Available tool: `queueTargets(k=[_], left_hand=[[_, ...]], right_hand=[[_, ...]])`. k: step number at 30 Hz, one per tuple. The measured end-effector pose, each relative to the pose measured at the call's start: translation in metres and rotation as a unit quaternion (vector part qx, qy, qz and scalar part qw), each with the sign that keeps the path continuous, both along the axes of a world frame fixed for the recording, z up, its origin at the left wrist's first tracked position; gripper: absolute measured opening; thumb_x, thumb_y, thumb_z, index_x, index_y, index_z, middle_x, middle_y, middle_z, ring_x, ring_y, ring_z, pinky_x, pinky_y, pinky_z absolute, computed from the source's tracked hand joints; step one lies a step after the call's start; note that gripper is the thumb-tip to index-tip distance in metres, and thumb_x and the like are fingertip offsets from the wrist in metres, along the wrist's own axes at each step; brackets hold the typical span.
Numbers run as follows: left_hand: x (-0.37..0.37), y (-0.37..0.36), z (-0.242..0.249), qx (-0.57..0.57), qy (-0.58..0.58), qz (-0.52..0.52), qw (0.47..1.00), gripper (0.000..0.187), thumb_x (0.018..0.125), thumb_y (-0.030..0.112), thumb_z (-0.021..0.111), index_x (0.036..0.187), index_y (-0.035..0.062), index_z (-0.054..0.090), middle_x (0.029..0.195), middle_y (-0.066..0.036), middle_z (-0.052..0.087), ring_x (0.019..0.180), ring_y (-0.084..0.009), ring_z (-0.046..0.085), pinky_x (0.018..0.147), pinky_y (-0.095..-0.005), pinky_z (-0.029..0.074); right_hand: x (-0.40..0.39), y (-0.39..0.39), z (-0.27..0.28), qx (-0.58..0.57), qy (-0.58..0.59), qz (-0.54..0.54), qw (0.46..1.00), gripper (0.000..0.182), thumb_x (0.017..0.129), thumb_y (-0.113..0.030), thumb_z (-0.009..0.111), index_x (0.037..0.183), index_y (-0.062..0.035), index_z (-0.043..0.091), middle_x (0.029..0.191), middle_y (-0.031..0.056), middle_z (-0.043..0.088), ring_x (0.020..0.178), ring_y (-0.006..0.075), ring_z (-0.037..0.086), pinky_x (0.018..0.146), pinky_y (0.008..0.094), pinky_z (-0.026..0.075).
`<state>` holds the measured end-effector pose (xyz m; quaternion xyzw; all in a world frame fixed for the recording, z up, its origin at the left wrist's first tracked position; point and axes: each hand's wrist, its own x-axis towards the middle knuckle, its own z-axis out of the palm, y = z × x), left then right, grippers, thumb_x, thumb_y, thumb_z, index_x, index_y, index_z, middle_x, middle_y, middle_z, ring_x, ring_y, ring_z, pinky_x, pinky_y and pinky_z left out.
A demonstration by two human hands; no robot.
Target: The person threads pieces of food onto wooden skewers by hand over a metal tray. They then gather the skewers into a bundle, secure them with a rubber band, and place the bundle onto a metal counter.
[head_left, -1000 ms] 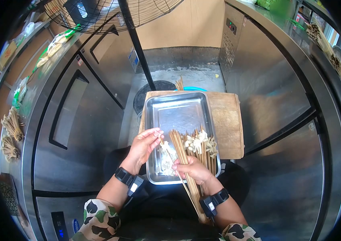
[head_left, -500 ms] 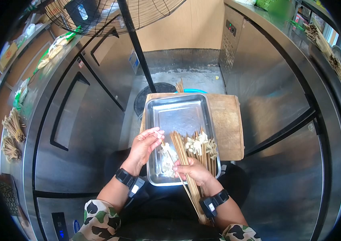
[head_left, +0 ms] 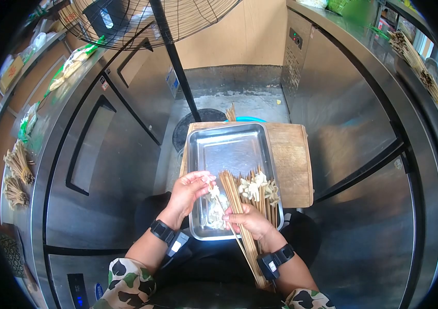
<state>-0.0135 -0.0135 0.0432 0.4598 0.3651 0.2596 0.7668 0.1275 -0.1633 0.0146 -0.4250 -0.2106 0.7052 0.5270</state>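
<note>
My right hand [head_left: 251,220] is closed around a thick bundle of bamboo skewers [head_left: 232,191], with one single skewer [head_left: 237,238] angled out from its thumb and fingertips. At that skewer's upper end sits a pale, whitish food piece [head_left: 214,191]. My left hand [head_left: 189,191] pinches a small whitish piece at the skewer's tip; its exact kind I cannot make out. Below both hands is a shallow metal tray [head_left: 229,147]. Loose whitish pieces [head_left: 215,217] lie at its near left. Skewers loaded with similar pieces [head_left: 256,187] rest at its right side.
The tray stands on a wooden board [head_left: 291,159]. Steel cabinets [head_left: 105,170] flank both sides. A fan on a black pole [head_left: 175,62] stands beyond the board. Bundled skewers [head_left: 19,162] lie on the left counter, and more [head_left: 425,77] on the right one.
My left hand has shifted slightly down and right, bringing its pinched fingers closer over the skewer's tip. My right hand has stayed almost still, keeping its hold on the skewers.
</note>
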Motion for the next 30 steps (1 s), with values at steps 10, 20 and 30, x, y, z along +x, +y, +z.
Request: queueTargets(k=[10,20,30], left_hand=[[0.007,-0.006,-0.007,0.149,0.039,0.016,0.988,0.021,0.09,0.013,0.052,0.104,-0.0009,0.059,0.091,-0.009,0.065,0.079,-0.0127,0.062,0.068,-0.0233,0.051],[0.009,-0.018,-0.01,0.22,0.076,0.038,0.972,0.019,0.089,0.009,0.051,0.102,-0.0006,0.061,0.089,-0.008,0.065,0.079,-0.0118,0.061,0.07,-0.0238,0.051],[0.012,-0.023,-0.019,-0.044,-0.061,0.115,0.991,0.014,0.088,0.009,0.053,0.102,0.0053,0.055,0.095,-0.01,0.063,0.08,-0.0121,0.061,0.066,-0.0205,0.049]], right_hand=[[0.001,0.001,0.0,-0.004,0.003,0.012,1.0,0.012,0.077,-0.008,0.066,0.082,-0.0036,0.056,0.064,0.0057,0.058,0.045,0.0086,0.047,0.044,0.0208,0.038],[0.0,0.001,-0.004,0.001,-0.013,0.013,1.0,0.012,0.077,-0.008,0.066,0.082,-0.0036,0.056,0.063,0.0035,0.056,0.045,0.0082,0.047,0.044,0.0211,0.038],[-0.001,0.0,-0.001,0.001,-0.024,0.006,1.0,0.011,0.077,-0.007,0.065,0.082,-0.0032,0.056,0.062,0.0036,0.056,0.045,0.0079,0.047,0.044,0.021,0.038]])
